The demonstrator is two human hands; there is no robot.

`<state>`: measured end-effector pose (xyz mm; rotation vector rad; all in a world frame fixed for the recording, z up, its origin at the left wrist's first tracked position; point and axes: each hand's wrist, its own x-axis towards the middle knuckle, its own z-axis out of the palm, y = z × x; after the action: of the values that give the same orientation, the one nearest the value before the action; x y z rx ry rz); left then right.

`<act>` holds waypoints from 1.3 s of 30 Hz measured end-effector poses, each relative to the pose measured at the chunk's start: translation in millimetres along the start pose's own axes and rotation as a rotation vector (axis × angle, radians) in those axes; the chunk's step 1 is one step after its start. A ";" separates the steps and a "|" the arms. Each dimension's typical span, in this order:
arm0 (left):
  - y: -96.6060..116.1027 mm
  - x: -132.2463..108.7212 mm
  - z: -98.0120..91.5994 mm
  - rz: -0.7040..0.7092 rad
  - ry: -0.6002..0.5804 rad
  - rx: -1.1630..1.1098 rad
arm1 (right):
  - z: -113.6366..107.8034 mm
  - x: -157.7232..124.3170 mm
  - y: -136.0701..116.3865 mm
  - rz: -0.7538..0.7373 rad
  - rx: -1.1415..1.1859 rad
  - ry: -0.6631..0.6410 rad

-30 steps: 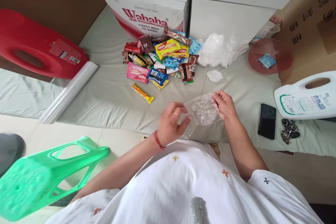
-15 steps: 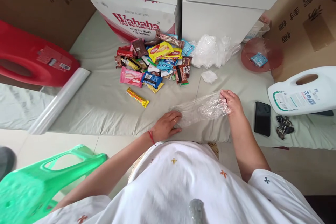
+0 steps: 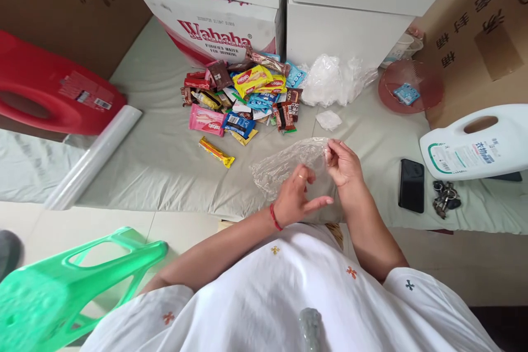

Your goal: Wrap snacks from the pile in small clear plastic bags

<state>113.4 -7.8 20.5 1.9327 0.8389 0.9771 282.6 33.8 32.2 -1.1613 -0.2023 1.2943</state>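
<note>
A clear plastic bag (image 3: pixel 274 168) stretches over the near part of the cloth-covered surface. My right hand (image 3: pixel 344 164) pinches its right end between thumb and fingertips. Over the bag's near side is my left hand (image 3: pixel 297 193), thumb stretched out and fingers loosely bent, thumb and fingers apart. Nothing shows in its grasp. Beyond the bag lies a heap of wrapped snacks (image 3: pixel 251 93), with one yellow snack bar (image 3: pixel 216 152) apart on the near side. Crumpled clear plastic (image 3: pixel 325 82) sits right of the heap, a small folded piece (image 3: pixel 329 120) in front of it.
White cartons (image 3: pixel 218 25) stand behind the snacks. To the left are a red jug (image 3: pixel 53 88) and a clear plastic roll (image 3: pixel 94 157). On the right lie a phone (image 3: pixel 411 186), keys (image 3: pixel 446 198), a white detergent bottle (image 3: pixel 474 146) and a reddish bowl (image 3: pixel 429 91). A green stool (image 3: pixel 82 275) stands below.
My left hand has moved right and lifted its thumb away from the fingers. My right hand has come left, still pinching the bag, which now lies more spread out.
</note>
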 end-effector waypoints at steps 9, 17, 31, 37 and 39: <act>-6.5 20.6 10.2 -0.401 0.197 -0.398 | 7.8 -12.8 -0.7 -0.085 -0.037 -0.158; -6.3 18.8 4.4 -0.535 0.204 -0.732 | -24.3 -37.0 1.4 -0.525 -0.527 -0.047; 6.9 19.8 10.9 -0.657 0.323 -0.848 | 1.4 -54.7 35.6 -0.394 -0.530 -0.131; 7.1 12.8 -28.8 -0.636 0.376 -0.821 | -9.8 -43.0 12.2 -0.090 -0.058 -0.099; 8.2 5.9 -45.6 -0.634 0.368 -0.831 | -16.4 -41.8 1.6 -0.102 -0.013 -0.094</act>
<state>79.0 9.3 47.1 0.7237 0.9560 1.0533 278.7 -9.8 42.8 -1.0881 -0.3352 1.2594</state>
